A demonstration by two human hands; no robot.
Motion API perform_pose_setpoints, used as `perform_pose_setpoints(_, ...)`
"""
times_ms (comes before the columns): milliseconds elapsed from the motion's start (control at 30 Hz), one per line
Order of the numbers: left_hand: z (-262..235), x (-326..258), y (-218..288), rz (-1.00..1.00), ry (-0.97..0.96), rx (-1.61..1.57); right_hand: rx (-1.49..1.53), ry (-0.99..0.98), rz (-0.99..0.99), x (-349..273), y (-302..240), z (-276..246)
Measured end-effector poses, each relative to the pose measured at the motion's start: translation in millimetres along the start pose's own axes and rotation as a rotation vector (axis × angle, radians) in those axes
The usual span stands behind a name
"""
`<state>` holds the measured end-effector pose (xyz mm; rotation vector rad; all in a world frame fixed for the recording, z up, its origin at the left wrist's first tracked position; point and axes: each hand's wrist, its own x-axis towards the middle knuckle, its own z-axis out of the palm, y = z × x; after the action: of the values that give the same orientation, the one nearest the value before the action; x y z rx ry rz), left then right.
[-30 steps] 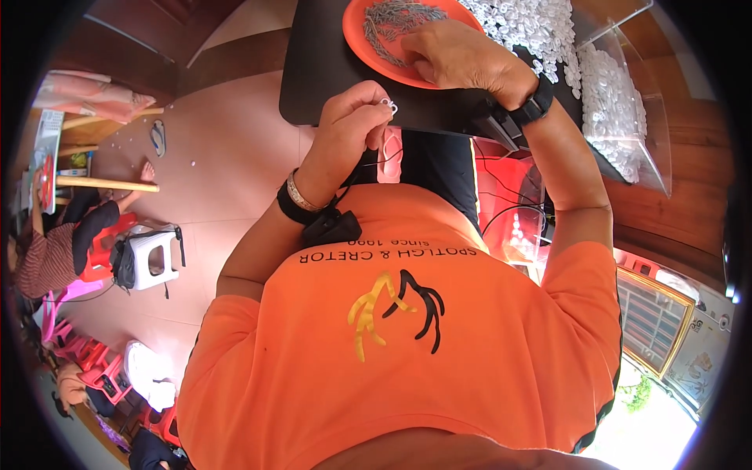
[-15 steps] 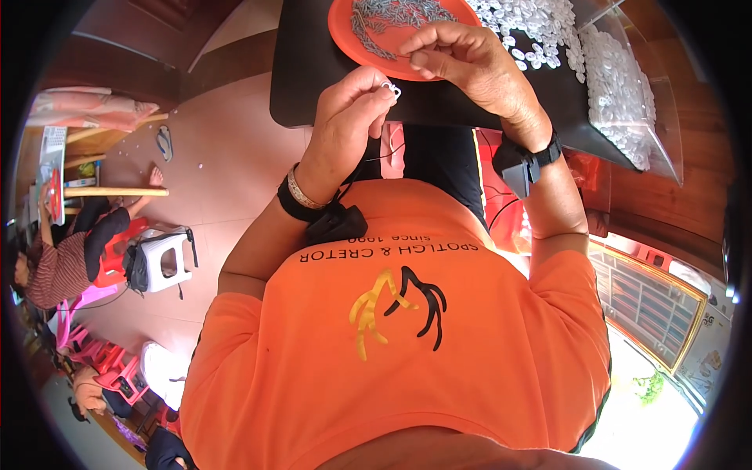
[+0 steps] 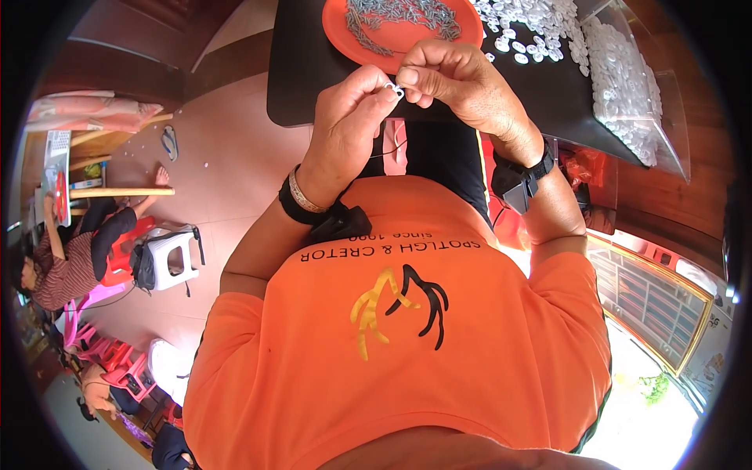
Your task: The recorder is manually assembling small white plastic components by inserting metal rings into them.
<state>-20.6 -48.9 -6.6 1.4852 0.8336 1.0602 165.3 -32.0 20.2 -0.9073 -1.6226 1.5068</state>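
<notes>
My left hand [image 3: 350,117] is closed in a pinch on a small white plastic piece [image 3: 398,92] with a looped outline. At that piece, my right hand [image 3: 462,84] has its thumb and forefinger pressed together. Whatever the right fingertips hold is too small to make out. Both hands are above the near edge of a black table [image 3: 301,86]. Just beyond them is a round orange-red plate [image 3: 337,35] bearing many small grey metal screws [image 3: 407,14].
Many white oval plastic pieces [image 3: 540,51] lie loose right of the plate. More fill a clear bin [image 3: 666,117] at the table's right edge. Far left, a person in a striped top [image 3: 74,254] sits at another table, near a white stool [image 3: 174,262].
My right hand has come from the plate's near edge down to the white piece in my left hand, and the fingertips now meet there. The left hand has barely moved.
</notes>
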Motion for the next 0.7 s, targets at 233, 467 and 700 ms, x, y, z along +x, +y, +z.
perform_pose_setpoints(233, 0, 0, 1, -0.052, -0.019, -0.022, -0.034, 0.028, -0.011, -3, 4, 4)
perform_pose_setpoints(467, 5, -1, 1, 0.019, 0.001, 0.015, -0.349, 0.153, -0.111, -5, 7, 12)
perform_pose_setpoints(700, 5, -2, 2, -0.079, 0.006, -0.036, -0.262, 0.192, -0.082, -11, 8, 16)
